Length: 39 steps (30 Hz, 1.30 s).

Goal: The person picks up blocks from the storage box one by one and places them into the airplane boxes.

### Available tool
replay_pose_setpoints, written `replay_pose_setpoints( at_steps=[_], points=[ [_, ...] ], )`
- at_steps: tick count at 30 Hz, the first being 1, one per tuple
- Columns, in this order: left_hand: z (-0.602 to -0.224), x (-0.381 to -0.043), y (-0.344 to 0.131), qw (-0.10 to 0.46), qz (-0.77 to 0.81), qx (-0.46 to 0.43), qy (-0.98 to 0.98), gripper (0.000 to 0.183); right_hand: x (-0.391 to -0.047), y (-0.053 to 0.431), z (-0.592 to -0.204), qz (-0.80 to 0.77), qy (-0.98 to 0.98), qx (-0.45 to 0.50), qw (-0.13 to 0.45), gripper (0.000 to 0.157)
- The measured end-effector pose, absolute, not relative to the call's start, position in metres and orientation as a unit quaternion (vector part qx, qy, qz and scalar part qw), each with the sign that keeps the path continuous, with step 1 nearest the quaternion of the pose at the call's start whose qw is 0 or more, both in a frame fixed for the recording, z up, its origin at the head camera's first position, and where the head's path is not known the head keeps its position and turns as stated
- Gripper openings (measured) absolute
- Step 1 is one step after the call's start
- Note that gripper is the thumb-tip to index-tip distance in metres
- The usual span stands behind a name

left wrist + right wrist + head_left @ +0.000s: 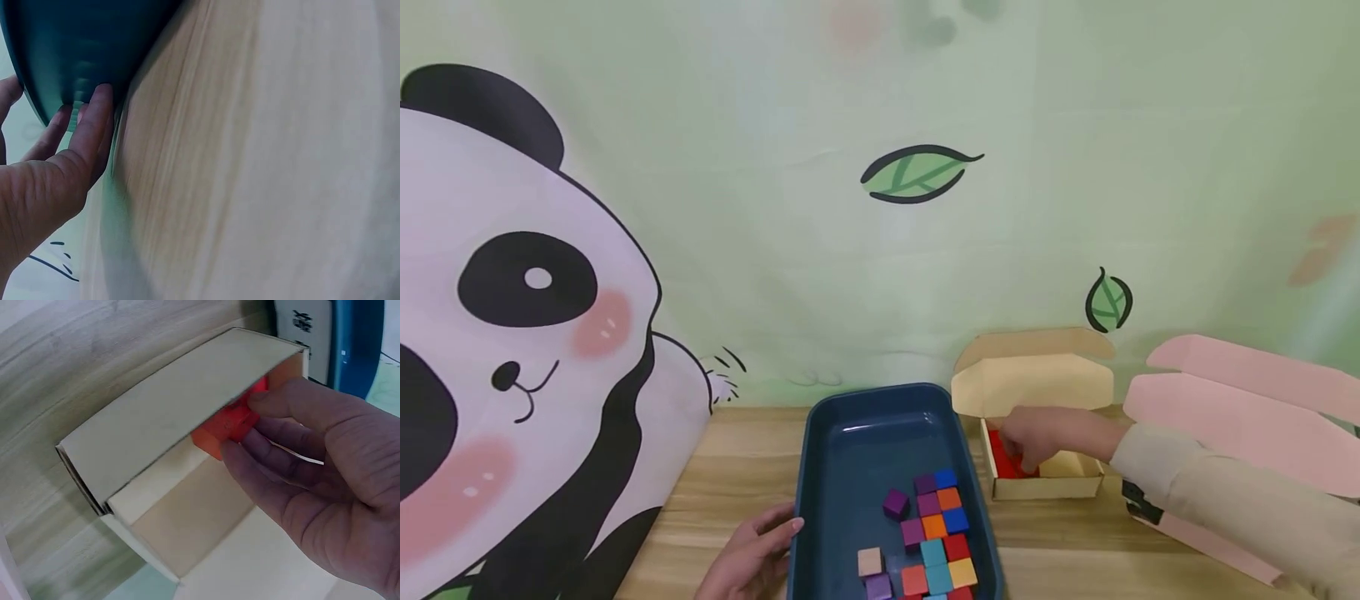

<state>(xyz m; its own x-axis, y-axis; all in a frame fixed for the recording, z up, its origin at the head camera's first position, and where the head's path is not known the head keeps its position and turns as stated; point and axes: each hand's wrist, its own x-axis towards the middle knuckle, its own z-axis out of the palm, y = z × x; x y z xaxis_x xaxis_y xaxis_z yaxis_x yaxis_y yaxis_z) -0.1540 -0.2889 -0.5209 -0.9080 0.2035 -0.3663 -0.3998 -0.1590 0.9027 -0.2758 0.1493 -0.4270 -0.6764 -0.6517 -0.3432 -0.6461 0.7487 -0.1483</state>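
Note:
In the head view my right hand (1033,437) reaches into a small open cardboard box (1048,487). Its thumb and fingertips pinch a red block (240,422) near one end of that box, seen closer in the right wrist view; more red (1003,458) shows beside the fingers. My left hand (756,550) lies at the left side of a dark blue tray (842,421), thumb tip at the rim. Seen from the left wrist, its extended fingers (94,125) rest against the tray's outer wall. Inside the tray, several coloured cubes (936,554) sit mostly along the right side.
To the right stands a pink box (1217,417) with its lid raised, partly behind my right sleeve (1232,492). The cardboard box's lid (1033,383) stands up at the back. Behind the wooden table (737,458) hangs a green backdrop (760,250) with a panda drawing.

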Motion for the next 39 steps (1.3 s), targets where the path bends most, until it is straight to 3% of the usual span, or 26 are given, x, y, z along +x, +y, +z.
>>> replay_pose_setpoints(
  at_steps=[8,18,31,39],
  points=[
    [-0.525,-0.153,-0.296,0.216,0.757,-0.077,0.612,0.068,-0.289,0.14,-0.438,0.022,0.91,-0.373,0.18,0.022],
    [-0.524,-0.157,-0.292,0.223,0.759,-0.084,0.606,0.066,-0.292,0.138,-0.435,0.022,0.925,-0.319,0.205,0.027],
    [-0.522,-0.157,-0.294,0.22,0.75,-0.087,0.618,0.063,-0.291,0.14,-0.448,0.016,0.915,-0.378,0.141,0.035],
    [-0.521,-0.156,-0.292,0.207,0.739,-0.1,0.633,0.069,-0.3,0.13,-0.443,0.086,0.909,-0.378,0.154,0.027]
  ],
)
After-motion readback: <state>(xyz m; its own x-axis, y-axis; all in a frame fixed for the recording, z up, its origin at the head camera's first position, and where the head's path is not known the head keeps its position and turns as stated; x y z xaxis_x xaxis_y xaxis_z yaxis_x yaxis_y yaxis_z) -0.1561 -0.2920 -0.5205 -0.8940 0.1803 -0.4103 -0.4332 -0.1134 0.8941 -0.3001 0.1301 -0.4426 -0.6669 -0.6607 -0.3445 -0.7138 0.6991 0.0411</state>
